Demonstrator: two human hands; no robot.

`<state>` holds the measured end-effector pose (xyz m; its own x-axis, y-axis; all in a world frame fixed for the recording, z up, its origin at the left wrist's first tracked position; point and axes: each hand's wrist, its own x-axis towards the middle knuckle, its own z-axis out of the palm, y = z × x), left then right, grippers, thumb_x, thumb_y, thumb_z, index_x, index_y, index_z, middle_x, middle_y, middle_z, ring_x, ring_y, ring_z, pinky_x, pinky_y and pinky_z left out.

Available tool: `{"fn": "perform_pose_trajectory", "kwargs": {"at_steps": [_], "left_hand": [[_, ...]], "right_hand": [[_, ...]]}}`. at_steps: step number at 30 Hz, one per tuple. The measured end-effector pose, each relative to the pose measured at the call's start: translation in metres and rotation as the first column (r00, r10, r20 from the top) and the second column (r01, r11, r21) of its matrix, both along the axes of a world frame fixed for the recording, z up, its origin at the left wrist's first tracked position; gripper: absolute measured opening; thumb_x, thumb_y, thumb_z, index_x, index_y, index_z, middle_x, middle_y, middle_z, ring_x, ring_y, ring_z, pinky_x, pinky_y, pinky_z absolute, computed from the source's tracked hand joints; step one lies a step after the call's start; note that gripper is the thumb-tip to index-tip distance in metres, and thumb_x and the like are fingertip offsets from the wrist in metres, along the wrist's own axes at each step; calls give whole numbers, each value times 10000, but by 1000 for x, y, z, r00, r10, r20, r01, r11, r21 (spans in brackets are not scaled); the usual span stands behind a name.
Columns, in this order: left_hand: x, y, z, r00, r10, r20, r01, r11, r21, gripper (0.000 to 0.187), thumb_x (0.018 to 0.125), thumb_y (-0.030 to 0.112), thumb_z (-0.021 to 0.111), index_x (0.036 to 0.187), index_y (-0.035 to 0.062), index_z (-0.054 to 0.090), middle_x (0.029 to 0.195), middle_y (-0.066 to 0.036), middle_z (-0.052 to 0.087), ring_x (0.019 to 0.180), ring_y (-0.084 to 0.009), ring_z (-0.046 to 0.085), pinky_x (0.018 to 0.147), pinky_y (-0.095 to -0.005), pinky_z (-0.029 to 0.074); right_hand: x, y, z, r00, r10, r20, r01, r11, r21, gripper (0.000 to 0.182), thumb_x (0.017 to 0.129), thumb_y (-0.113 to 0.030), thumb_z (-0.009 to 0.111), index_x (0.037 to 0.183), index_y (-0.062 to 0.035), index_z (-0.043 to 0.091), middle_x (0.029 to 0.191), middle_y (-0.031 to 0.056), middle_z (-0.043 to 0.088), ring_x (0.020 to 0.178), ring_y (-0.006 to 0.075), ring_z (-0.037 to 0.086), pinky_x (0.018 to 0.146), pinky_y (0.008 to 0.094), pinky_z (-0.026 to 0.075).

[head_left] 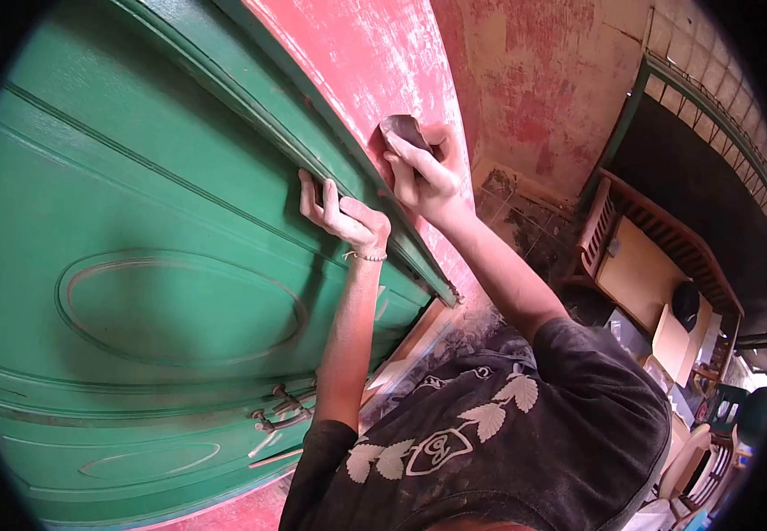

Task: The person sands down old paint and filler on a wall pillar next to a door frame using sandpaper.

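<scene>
My right hand [428, 173] is closed round a folded dark sheet of sandpaper [408, 130], held against the pink wall [361, 53], whose paint is worn through to white in patches. White dust coats the fingers of both hands. My left hand [345, 215], with a thin bracelet at the wrist, is raised beside the green door frame [251, 119]. Its fingers are curled, with something dark showing between them that I cannot make out. Left of the frame is the green panelled door [162, 212], with an oval moulding and a metal handle [279, 409].
A wooden bench [667, 226] with a board and other items on it stands at the right. Behind it is a dark gate [702, 150] with a barred top. Chairs [702, 469] and stacked things are at the lower right. The tiled floor [525, 212] looks dusty.
</scene>
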<state>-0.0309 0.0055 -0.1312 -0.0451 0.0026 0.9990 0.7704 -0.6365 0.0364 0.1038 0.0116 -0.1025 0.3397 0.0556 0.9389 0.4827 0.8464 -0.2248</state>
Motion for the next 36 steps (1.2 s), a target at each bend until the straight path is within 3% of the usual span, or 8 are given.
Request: {"fn": "perform_pose_trajectory", "kwargs": {"at_steps": [2,6,14,20,24,29,35,36], "left_hand": [[2,-3,0,1000,31,1,-31,1000,-6,342,1136,108,339,1419,-37,464,1504,-410,406,1343,-478,487,1099,-576,453],[1,-4,1,998,56,15,-57,998,9,332,1130,93,346,1407,-31,481,1492,-416,426,1317,-480,507,1087,-576,454],[3,-1,3,999,24,31,-24,1000,13,337,1131,107,361,1421,-2,494,1504,-392,434,1326,-464,504,1091,-577,439],[-3,2,-3,999,35,26,-36,999,23,377,1093,57,366,1443,22,500,1514,-371,444,1329,-459,506,1075,-578,428],[-1,3,-4,998,-2,65,-1,999,37,380,1079,49,388,1432,37,527,1513,-357,453,1320,-468,516,1081,-585,427],[3,5,-5,997,16,76,-18,999,27,348,1126,136,402,1436,13,506,1500,-367,470,1309,-467,518,1078,-575,449],[-1,1,-3,998,55,32,-56,998,16,339,1129,111,363,1415,-22,491,1482,-381,477,1292,-455,515,1076,-561,447],[-1,0,-5,998,45,37,-46,999,20,340,1130,111,362,1415,-23,490,1487,-380,472,1294,-455,514,1080,-559,447]], "right_hand": [[3,-9,-10,999,38,26,-37,998,-48,369,812,53,834,1155,-80,803,912,109,631,744,217,634,623,304,494],[6,-24,-134,984,162,66,-148,971,-188,281,872,113,769,1126,-9,777,976,122,633,797,219,695,663,303,547],[5,-11,28,999,-12,39,14,997,-69,325,820,40,814,1131,-53,801,947,119,634,805,234,618,662,335,502],[2,-40,-133,984,105,142,-77,979,-187,237,865,95,782,1084,3,795,944,138,675,825,234,679,682,306,534],[-2,-33,-81,983,137,121,-121,984,-131,269,853,148,775,1093,27,778,968,174,653,848,264,726,706,335,598],[-1,-14,3,998,-13,65,15,999,-36,321,829,73,806,1126,-47,786,931,127,658,769,235,625,631,323,508],[0,-37,-192,976,56,211,1,965,-262,282,856,76,754,1111,-35,703,975,155,660,812,303,659,707,393,530],[-5,-37,-187,981,140,136,-88,941,-328,293,868,85,727,1136,-28,689,1003,166,647,824,304,651,724,401,530]]}}
